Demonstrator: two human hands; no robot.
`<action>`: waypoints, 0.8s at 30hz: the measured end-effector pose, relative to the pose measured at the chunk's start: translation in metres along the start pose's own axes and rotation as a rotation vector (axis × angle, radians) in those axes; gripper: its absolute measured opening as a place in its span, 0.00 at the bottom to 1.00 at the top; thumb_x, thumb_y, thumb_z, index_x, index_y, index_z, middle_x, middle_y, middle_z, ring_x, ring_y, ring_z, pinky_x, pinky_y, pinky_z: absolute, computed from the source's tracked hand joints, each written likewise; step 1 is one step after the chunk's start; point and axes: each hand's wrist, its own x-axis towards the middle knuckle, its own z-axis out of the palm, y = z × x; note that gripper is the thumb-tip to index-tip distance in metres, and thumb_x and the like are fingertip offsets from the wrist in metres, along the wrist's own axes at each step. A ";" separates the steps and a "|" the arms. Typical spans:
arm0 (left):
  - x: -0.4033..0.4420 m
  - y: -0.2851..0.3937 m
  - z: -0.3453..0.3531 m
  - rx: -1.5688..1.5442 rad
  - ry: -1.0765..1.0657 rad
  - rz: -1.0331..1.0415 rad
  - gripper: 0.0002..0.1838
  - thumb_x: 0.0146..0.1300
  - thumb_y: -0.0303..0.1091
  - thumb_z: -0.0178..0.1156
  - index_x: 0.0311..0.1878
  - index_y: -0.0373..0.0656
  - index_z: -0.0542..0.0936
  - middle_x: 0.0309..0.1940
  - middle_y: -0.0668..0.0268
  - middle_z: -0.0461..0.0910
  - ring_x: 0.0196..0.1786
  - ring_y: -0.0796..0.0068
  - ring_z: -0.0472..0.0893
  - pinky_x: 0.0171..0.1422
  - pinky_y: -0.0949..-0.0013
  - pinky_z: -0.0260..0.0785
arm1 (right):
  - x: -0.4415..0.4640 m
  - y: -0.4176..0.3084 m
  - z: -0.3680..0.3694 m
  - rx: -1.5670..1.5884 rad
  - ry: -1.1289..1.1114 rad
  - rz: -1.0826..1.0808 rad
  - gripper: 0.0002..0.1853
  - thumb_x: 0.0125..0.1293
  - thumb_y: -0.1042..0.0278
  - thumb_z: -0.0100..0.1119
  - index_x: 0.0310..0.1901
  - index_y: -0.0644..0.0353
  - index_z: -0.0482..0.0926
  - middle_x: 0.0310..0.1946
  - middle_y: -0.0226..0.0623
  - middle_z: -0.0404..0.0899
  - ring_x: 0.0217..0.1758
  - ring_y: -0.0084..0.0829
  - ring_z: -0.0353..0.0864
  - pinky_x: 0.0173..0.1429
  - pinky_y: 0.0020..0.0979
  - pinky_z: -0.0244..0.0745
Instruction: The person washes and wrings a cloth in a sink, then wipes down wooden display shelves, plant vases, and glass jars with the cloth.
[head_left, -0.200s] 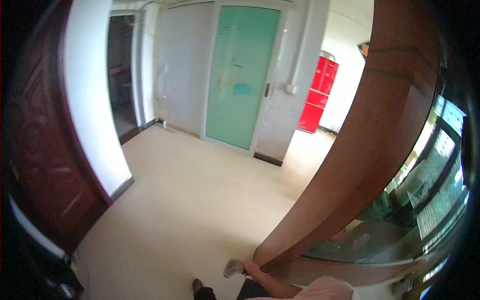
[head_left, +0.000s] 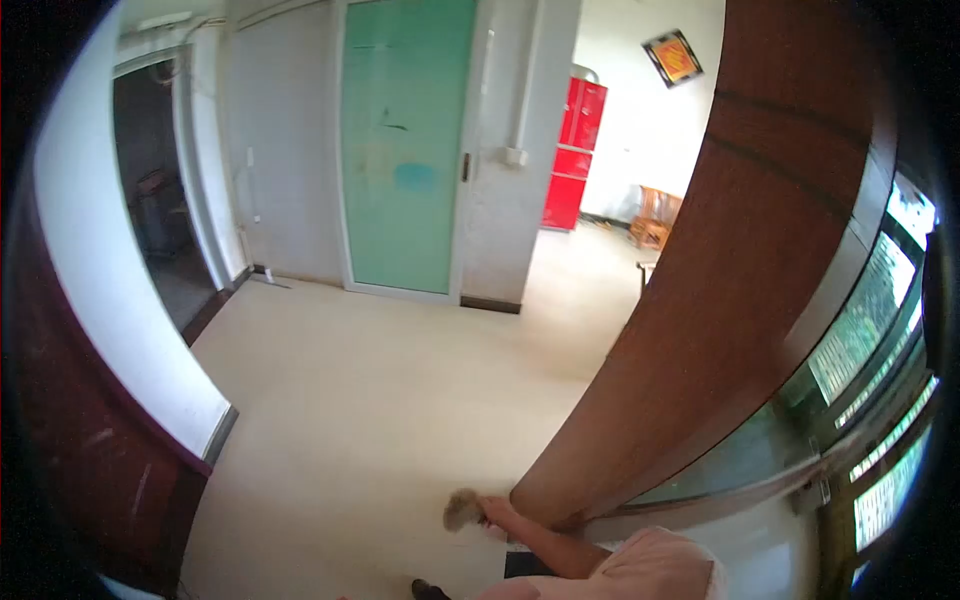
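Observation:
Low in the view, my right hand (head_left: 492,509) reaches out from a pale pink sleeve (head_left: 655,565). Its fingers are closed around one end of a bristly, grey-brown brush-like thing (head_left: 461,510), whose exact kind is blurred. The hand hangs beside the foot of a wide brown wooden panel (head_left: 690,300), and I cannot tell whether they touch. My left hand is out of view. A dark shoe (head_left: 428,590) shows at the bottom edge.
Pale floor (head_left: 370,400) stretches to a green glass door (head_left: 405,150). A dark doorway (head_left: 160,190) stands at the left, near a dark red door (head_left: 90,420). Beyond the wall are a red refrigerator (head_left: 575,150) and a wooden chair (head_left: 655,215). Windows (head_left: 860,330) line the right.
My view has turned to the right, bringing the wooden chair and a wall hanging into sight. My right hand keeps its hold on the brush-like thing.

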 end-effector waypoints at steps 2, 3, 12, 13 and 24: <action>0.055 0.058 0.026 0.001 -0.023 0.039 0.12 0.55 0.31 0.54 0.44 0.43 0.71 0.23 0.57 0.76 0.20 0.64 0.75 0.21 0.64 0.67 | 0.005 -0.020 -0.006 0.224 0.133 0.185 0.23 0.65 0.52 0.41 0.37 0.69 0.72 0.21 0.42 0.72 0.17 0.28 0.74 0.22 0.29 0.72; 0.071 0.080 0.039 -0.011 -0.043 0.060 0.13 0.55 0.28 0.53 0.44 0.41 0.69 0.18 0.58 0.73 0.13 0.68 0.73 0.14 0.70 0.66 | 0.015 -0.014 -0.016 0.299 0.184 0.170 0.23 0.65 0.51 0.42 0.37 0.69 0.72 0.20 0.42 0.72 0.16 0.29 0.74 0.20 0.29 0.71; -0.024 0.286 0.286 0.298 -0.504 0.169 0.11 0.58 0.31 0.52 0.42 0.36 0.70 0.22 0.60 0.76 0.20 0.73 0.76 0.20 0.73 0.68 | 0.154 -0.019 -0.096 0.218 0.366 0.292 0.18 0.63 0.57 0.44 0.32 0.67 0.72 0.15 0.38 0.72 0.13 0.28 0.72 0.19 0.31 0.68; -0.024 0.291 0.301 0.390 -0.509 0.129 0.10 0.59 0.32 0.52 0.42 0.37 0.70 0.22 0.60 0.76 0.20 0.74 0.76 0.21 0.74 0.68 | 0.167 -0.032 -0.102 0.199 0.352 0.275 0.19 0.63 0.55 0.44 0.32 0.66 0.73 0.16 0.38 0.73 0.14 0.27 0.73 0.20 0.31 0.69; 0.052 0.399 0.370 0.405 -0.461 0.258 0.05 0.59 0.31 0.53 0.35 0.40 0.73 0.20 0.66 0.76 0.17 0.80 0.74 0.17 0.78 0.64 | 0.299 -0.197 -0.271 0.832 0.295 -0.199 0.12 0.63 0.68 0.48 0.45 0.62 0.73 0.35 0.32 0.77 0.34 0.24 0.75 0.32 0.26 0.72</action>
